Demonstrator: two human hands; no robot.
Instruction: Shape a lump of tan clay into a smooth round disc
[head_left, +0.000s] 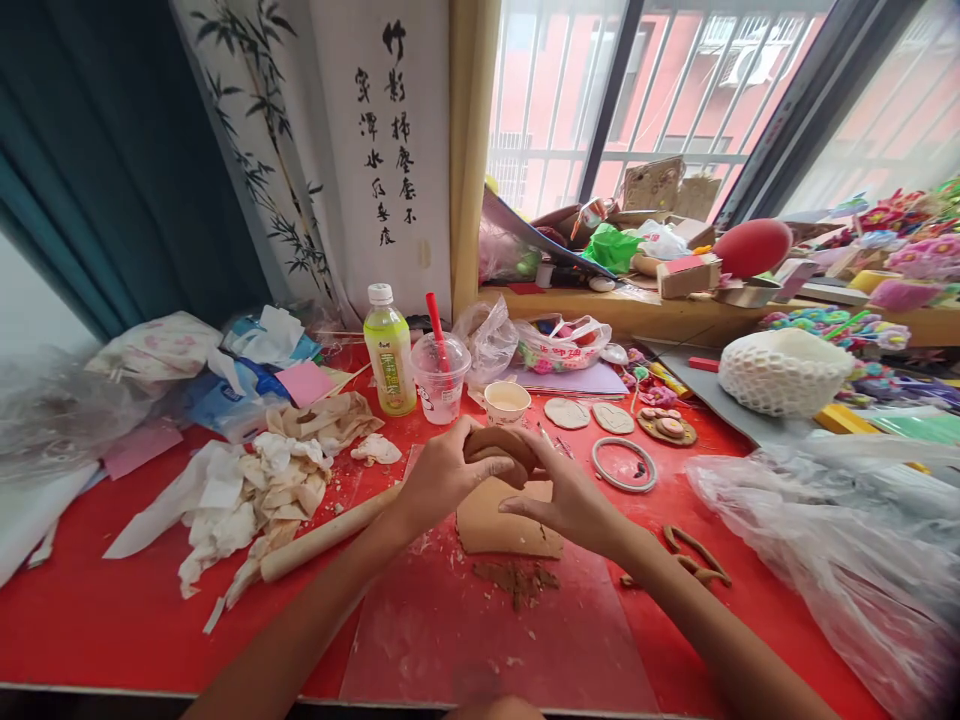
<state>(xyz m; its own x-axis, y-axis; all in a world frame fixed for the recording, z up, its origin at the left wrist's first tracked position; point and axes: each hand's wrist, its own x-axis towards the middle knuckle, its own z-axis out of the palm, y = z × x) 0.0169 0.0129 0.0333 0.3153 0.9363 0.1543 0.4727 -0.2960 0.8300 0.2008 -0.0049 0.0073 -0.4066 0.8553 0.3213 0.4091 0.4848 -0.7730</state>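
Observation:
A curved, rounded piece of brown clay is held up between both hands. My left hand grips its left side, thumb across the front. On its right side, my right hand closes round the clay with the thumb apart below. Beneath the hands a flat clay slab with a straight-cut lower edge lies on a clear work mat. Clay crumbs are scattered just in front of the slab. A wooden rolling pin rests slantwise near my left forearm.
Crumpled tissues lie at left. Behind the hands stand a drink bottle, a plastic cup with red straw and a paper cup. At right are a ring, clay strips and plastic sheeting.

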